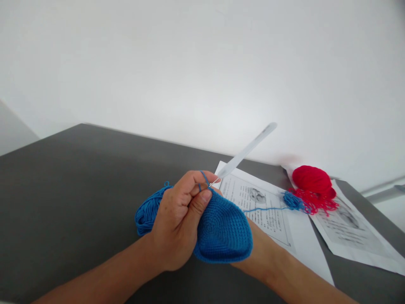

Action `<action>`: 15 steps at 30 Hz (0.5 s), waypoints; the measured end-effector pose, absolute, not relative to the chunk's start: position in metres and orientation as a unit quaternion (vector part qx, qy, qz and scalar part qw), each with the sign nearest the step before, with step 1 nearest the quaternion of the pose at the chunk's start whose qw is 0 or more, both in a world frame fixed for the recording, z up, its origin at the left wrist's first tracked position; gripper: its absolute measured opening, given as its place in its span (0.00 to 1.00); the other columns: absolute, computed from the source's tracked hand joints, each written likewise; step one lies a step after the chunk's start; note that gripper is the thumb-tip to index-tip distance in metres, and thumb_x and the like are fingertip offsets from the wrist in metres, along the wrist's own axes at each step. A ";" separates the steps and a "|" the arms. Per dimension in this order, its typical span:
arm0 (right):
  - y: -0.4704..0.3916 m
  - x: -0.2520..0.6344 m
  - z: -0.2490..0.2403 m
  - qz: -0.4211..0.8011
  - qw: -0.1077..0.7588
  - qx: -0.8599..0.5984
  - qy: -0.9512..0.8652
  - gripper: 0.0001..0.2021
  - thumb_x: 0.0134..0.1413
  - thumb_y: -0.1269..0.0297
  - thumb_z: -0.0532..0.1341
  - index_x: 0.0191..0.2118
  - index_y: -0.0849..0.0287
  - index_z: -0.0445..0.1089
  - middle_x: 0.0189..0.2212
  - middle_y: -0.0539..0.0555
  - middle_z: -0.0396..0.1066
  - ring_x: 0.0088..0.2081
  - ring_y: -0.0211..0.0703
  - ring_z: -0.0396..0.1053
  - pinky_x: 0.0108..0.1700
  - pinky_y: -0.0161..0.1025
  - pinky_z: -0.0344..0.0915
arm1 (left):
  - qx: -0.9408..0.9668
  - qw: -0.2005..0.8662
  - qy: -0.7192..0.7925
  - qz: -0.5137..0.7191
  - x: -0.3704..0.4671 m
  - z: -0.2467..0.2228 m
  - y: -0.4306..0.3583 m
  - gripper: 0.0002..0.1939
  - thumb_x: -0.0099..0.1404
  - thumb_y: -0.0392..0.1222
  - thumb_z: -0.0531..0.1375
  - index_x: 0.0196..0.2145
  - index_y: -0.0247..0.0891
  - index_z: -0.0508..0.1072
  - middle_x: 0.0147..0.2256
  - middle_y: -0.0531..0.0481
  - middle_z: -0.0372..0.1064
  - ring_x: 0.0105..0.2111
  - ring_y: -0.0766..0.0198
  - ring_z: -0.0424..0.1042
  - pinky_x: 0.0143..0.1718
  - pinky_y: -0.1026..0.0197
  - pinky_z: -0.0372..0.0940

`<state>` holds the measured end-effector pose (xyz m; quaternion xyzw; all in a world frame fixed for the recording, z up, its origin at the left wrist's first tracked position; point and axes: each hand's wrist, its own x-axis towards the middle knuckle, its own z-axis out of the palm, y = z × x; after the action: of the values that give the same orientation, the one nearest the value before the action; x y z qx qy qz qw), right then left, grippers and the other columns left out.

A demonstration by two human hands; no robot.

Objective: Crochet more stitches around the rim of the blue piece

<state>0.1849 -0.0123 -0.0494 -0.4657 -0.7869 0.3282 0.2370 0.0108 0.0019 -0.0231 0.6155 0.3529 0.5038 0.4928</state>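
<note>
My left hand [179,215] pinches the top edge of a blue crocheted piece [223,230], its thumb on the near face. Blue yarn loops over the left index finger. A crochet hook [248,152] with a pale translucent handle slants up to the right. Its thin metal shaft meets the stitches near the left thumb, and the handle sticks out free of my palm. My right hand [217,191] is behind the crocheted piece; only a sliver of it shows above the edge, and its fingers are mostly hidden.
A blue yarn ball [148,211] lies left of my hand on the dark table [79,202]. Printed sheets [265,211] lie on the right. A blue yarn tangle [293,201] and a red yarn ball [311,179] with loose strands rest there. A white wall [158,76] stands behind.
</note>
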 end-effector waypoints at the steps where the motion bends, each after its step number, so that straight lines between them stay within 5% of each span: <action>1: -0.011 0.185 -0.044 0.326 0.230 -0.459 -0.794 0.15 0.69 0.56 0.65 0.56 0.56 0.72 0.54 0.57 0.74 0.49 0.49 0.76 0.49 0.48 0.77 | 0.619 0.487 0.353 0.506 0.011 -0.023 0.002 0.10 0.77 0.47 0.57 0.50 0.44 0.74 0.35 0.49 0.78 0.35 0.56 0.77 0.40 0.55 0.69; 6: -0.007 0.208 -0.005 0.292 0.216 -0.444 -0.819 0.07 0.67 0.67 0.62 0.37 0.55 0.77 0.36 0.55 0.78 0.36 0.45 0.75 0.40 0.42 0.74 | 0.639 0.449 0.370 0.503 0.012 -0.027 0.004 0.09 0.78 0.45 0.56 0.51 0.46 0.74 0.36 0.51 0.79 0.35 0.58 0.78 0.40 0.56 0.66; 9: -0.009 0.225 0.016 0.210 0.298 -0.505 -0.783 0.09 0.68 0.68 0.59 0.38 0.56 0.77 0.31 0.54 0.77 0.31 0.44 0.73 0.34 0.41 0.71 | 0.643 0.449 0.376 0.494 0.013 -0.031 0.005 0.10 0.79 0.46 0.55 0.52 0.46 0.73 0.38 0.50 0.79 0.36 0.58 0.78 0.37 0.57 0.65; 15: -0.020 0.206 0.026 0.446 0.436 -0.498 -0.602 0.09 0.66 0.58 0.65 0.35 0.56 0.71 0.20 0.47 0.72 0.18 0.36 0.70 0.21 0.32 0.69 | 0.654 0.436 0.399 0.472 0.016 -0.033 0.004 0.10 0.78 0.44 0.55 0.50 0.44 0.74 0.31 0.53 0.77 0.31 0.59 0.75 0.34 0.57 0.64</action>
<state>0.2061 -0.0197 0.0261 -0.4981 -0.6024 0.4457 0.4363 0.0156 0.0040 -0.0331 0.6538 0.3993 0.4719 0.4364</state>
